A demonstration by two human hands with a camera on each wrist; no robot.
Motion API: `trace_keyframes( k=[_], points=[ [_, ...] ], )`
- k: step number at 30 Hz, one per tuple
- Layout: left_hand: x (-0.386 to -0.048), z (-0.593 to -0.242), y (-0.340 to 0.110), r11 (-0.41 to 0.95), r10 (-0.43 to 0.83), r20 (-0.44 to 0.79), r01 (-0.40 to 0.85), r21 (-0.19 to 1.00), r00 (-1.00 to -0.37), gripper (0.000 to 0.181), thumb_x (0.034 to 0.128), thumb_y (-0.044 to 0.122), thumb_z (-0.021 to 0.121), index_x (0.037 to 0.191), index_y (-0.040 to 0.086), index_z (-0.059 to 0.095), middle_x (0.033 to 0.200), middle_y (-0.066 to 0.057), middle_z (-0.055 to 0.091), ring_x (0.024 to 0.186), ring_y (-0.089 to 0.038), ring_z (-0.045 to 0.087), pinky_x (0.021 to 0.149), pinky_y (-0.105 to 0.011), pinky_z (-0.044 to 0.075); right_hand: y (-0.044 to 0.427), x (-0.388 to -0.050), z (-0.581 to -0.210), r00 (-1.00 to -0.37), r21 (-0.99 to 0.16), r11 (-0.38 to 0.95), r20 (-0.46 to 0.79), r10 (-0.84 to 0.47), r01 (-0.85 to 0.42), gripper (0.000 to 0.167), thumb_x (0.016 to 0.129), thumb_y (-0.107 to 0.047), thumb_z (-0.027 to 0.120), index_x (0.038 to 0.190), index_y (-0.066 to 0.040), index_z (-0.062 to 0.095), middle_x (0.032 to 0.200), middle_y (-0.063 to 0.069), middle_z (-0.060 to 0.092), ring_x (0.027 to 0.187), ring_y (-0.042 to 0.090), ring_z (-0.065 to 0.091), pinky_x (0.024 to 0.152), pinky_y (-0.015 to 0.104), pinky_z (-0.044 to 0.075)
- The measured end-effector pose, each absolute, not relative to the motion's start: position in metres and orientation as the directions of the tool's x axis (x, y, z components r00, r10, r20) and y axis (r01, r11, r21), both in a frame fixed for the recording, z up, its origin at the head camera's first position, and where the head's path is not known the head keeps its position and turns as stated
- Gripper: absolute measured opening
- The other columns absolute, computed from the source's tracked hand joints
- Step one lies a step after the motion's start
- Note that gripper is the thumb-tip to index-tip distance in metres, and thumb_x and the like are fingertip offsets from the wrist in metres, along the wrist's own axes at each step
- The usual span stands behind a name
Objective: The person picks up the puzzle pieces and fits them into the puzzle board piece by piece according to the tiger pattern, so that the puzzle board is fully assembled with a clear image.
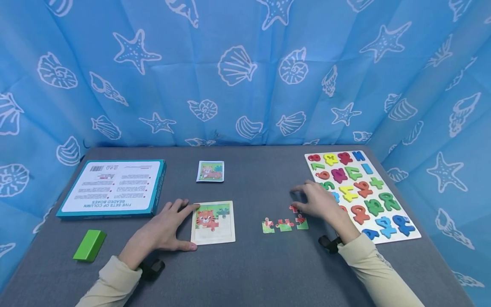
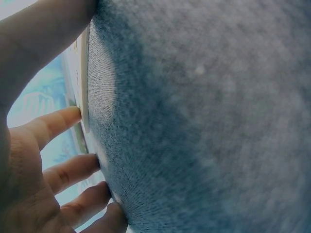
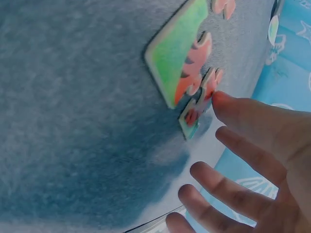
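Note:
A square puzzle board [image 1: 220, 233] with a partly filled tiger picture lies in the middle of the table. At its left edge rests my left hand [image 1: 163, 228], index fingertip and thumb touching the board near two corners, fingers spread. To the right, my right hand [image 1: 317, 200] hovers low with loosely bent fingers; its thumb tip [image 3: 222, 99] touches or nearly touches a red puzzle piece [image 1: 293, 209], partly hidden in the head view. Close by lie three more pieces: a left one [image 1: 268, 226], a middle one [image 1: 284, 225] and a green-and-red one [image 1: 301, 222].
Behind the board lies a small tiger picture card [image 1: 211, 171]. On the left are a flat blue-and-white box [image 1: 113, 187] and a green block [image 1: 90, 245]. A number board [image 1: 399, 232] with colourful pieces lies right, partly under the right forearm. A blue curtain [image 1: 264, 85] hangs behind.

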State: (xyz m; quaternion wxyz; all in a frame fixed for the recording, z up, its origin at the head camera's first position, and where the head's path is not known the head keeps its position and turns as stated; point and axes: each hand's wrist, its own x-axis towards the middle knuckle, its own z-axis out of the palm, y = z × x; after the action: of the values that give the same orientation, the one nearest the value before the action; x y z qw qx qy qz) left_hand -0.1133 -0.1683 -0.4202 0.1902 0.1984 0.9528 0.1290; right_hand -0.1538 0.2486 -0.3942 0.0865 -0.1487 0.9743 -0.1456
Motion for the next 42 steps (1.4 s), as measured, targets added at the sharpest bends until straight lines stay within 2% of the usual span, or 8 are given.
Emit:
trace_keyframes(
  k=[5,11,14,23,31,42],
  points=[
    [-0.113,-0.421,-0.169,0.883,0.437,-0.296,0.341,0.324,-0.849,0.112,0.0684,0.073,0.082,0.157,0.02,0.04,0.155,-0.024,0.041,0.132,-0.044,0.046,0.101,-0.065,0.047,0.252,-0.147,-0.394,-0.934,-0.299,0.915,-0.148,-0.325,-0.271,0.045,0.09,-0.03,0.078,0.126,-0.005,0.071,0.108,0.017,0.069,0.097,0.028,0.065,0.08,0.047,0.056],
    [-0.114,-0.421,-0.169,0.881,0.44,-0.298,0.342,0.327,-0.847,0.111,0.0693,0.073,0.081,0.157,0.02,0.039,0.155,-0.024,0.041,0.132,-0.044,0.046,0.101,-0.065,0.047,0.252,-0.144,-0.392,-0.924,-0.326,0.909,-0.192,-0.331,-0.258,0.045,0.088,-0.032,0.08,0.124,-0.006,0.073,0.103,0.012,0.068,0.089,0.02,0.058,0.072,0.036,0.05],
    [-0.114,-0.42,-0.169,0.881,0.439,-0.299,0.34,0.33,-0.847,0.111,0.0696,0.073,0.081,0.157,0.02,0.039,0.155,-0.023,0.04,0.132,-0.044,0.046,0.101,-0.065,0.047,0.25,-0.143,-0.391,-0.919,-0.334,0.908,-0.208,-0.333,-0.254,0.044,0.088,-0.031,0.081,0.123,-0.007,0.074,0.104,0.011,0.069,0.089,0.019,0.059,0.072,0.035,0.05],
    [-0.115,-0.42,-0.17,0.877,0.444,-0.288,0.347,0.331,-0.848,0.11,0.07,0.072,0.081,0.157,0.019,0.039,0.155,-0.024,0.041,0.131,-0.044,0.046,0.101,-0.065,0.048,0.246,-0.14,-0.391,-0.923,-0.322,0.916,-0.22,-0.316,-0.237,0.033,0.089,-0.025,0.08,0.118,-0.009,0.076,0.107,0.012,0.071,0.094,0.022,0.064,0.079,0.045,0.056],
    [-0.114,-0.419,-0.17,0.876,0.445,-0.283,0.348,0.334,-0.849,0.109,0.0704,0.071,0.082,0.157,0.018,0.04,0.155,-0.024,0.041,0.131,-0.044,0.046,0.101,-0.065,0.047,0.245,-0.141,-0.394,-0.925,-0.34,0.908,-0.199,-0.325,-0.246,0.028,0.089,-0.023,0.079,0.113,-0.009,0.077,0.097,0.009,0.069,0.081,0.017,0.054,0.066,0.031,0.045],
    [-0.113,-0.419,-0.17,0.874,0.448,-0.29,0.346,0.342,-0.846,0.109,0.071,0.07,0.082,0.157,0.018,0.04,0.155,-0.024,0.041,0.131,-0.044,0.046,0.101,-0.064,0.047,0.241,-0.14,-0.395,-0.932,-0.347,0.905,-0.172,-0.319,-0.246,0.03,0.088,-0.022,0.079,0.114,-0.008,0.077,0.101,0.011,0.071,0.083,0.018,0.058,0.069,0.031,0.05]
  ],
)
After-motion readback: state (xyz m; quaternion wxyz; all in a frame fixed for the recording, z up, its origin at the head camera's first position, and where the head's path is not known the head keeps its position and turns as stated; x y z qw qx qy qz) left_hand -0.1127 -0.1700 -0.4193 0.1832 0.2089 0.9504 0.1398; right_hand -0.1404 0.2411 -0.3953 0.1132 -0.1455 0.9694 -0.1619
